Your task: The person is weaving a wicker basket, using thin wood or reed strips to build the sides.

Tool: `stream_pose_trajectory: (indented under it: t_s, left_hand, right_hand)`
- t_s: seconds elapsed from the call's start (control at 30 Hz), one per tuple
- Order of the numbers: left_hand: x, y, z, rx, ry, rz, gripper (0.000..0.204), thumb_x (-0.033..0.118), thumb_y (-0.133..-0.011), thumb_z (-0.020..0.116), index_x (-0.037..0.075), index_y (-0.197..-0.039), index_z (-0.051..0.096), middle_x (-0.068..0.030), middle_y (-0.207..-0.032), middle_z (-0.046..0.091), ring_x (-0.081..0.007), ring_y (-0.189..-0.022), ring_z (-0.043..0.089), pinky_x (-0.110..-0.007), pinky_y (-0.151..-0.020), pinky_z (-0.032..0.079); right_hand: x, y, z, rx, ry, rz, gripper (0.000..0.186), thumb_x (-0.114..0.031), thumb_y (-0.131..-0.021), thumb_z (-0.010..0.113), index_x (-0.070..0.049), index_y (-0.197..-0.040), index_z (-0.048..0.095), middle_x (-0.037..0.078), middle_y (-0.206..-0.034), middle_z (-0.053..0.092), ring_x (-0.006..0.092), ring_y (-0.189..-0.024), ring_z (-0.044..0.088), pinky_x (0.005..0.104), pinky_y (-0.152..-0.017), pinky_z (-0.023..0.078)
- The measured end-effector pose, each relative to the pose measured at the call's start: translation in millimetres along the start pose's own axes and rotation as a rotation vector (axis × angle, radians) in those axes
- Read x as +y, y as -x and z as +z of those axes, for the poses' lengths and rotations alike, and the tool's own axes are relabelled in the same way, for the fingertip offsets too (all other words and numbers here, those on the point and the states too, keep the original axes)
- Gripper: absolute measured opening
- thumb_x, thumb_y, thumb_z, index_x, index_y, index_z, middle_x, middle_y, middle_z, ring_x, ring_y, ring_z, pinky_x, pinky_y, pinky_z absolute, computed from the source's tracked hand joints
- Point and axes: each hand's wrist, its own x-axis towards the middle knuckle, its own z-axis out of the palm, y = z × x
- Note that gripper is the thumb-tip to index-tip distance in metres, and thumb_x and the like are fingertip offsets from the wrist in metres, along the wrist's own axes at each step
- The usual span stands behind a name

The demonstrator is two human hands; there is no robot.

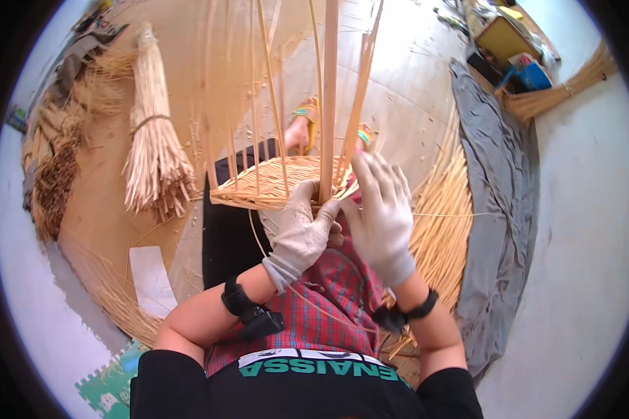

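Observation:
A half-woven wicker basket [258, 174] rests over my lap, its flat base woven from pale strands. Thin upright stakes [267, 70] rise from its edge, and a thicker stake [328, 91] stands at the near right corner. My left hand [304, 234], in a light work glove, grips the basket's near edge by the thick stake. On the right side of that corner, my gloved right hand [381, 209] has its fingers stretched out, thumb close to the weave. A thin loose strand [444, 214] extends sideways beyond the right hand; whether the hand touches it cannot be made out.
A tied bundle of peeled rods [157, 133] lies on the floor at left, beside darker bundles [56, 167]. To the right, long loose strands [444, 237] lie alongside a grey cloth [493, 209]. A box with a blue item [531, 75] and another bundle [562, 94] are at far right.

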Motion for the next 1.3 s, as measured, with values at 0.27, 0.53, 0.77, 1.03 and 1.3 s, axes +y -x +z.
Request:
stream_pose_trajectory:
  t_s: [0.27,0.53,0.77,1.03,1.3]
  left_hand:
    - [55,123,-147,-0.197,-0.041,0.054,0.021,0.009,-0.105,0.059,0.001,-0.121,0.048,-0.0058,-0.088,0.057,-0.0169,-0.067,0.069,-0.036,-0.061,0.065]
    - [-6,83,-167,-0.521,0.025,0.118,0.026,-0.007,-0.101,0.057,0.003,-0.124,0.049,-0.008,-0.105,0.062,-0.0194,-0.097,0.072,-0.036,-0.09,0.062]
    - [-39,-25,-206,-0.301,-0.177,-0.029,0.025,-0.004,-0.096,0.064,0.004,-0.118,0.056,-0.005,-0.104,0.06,-0.0195,-0.098,0.068,-0.037,-0.084,0.064]
    - [-39,-39,-206,-0.249,-0.106,-0.018,0.026,-0.001,-0.095,0.069,0.001,-0.117,0.056,-0.0085,-0.106,0.062,-0.0218,-0.098,0.069,-0.039,-0.085,0.066]
    - [-33,-57,-203,-0.344,-0.137,-0.172,0.026,0.005,-0.095,0.074,0.004,-0.118,0.063,-0.0066,-0.104,0.069,-0.0215,-0.089,0.074,-0.037,-0.08,0.067]
  right_hand:
    - [5,53,18,0.241,0.189,-0.079,0.054,-0.026,-0.077,0.076,-0.013,-0.128,0.067,0.008,-0.113,0.065,0.0332,-0.114,0.061,0.0528,-0.107,0.043]
    - [13,139,1,0.182,0.385,-0.032,0.021,-0.013,-0.078,0.068,-0.018,-0.099,0.067,0.002,-0.098,0.062,0.028,-0.099,0.062,0.0461,-0.09,0.046]
    - [7,87,44,-0.127,0.366,0.057,0.027,-0.016,-0.074,0.075,-0.019,-0.098,0.065,0.0,-0.099,0.064,0.0302,-0.099,0.061,0.0461,-0.086,0.044]
    - [-103,39,3,-0.151,0.265,0.024,0.076,-0.032,-0.086,0.08,-0.007,-0.151,0.05,0.025,-0.138,0.058,0.0363,-0.13,0.057,0.047,-0.113,0.041]
    - [-107,-151,127,-0.044,-0.751,0.382,0.056,-0.023,-0.102,0.065,-0.002,-0.151,0.046,0.018,-0.112,0.068,0.0291,-0.094,0.067,0.0389,-0.083,0.055]
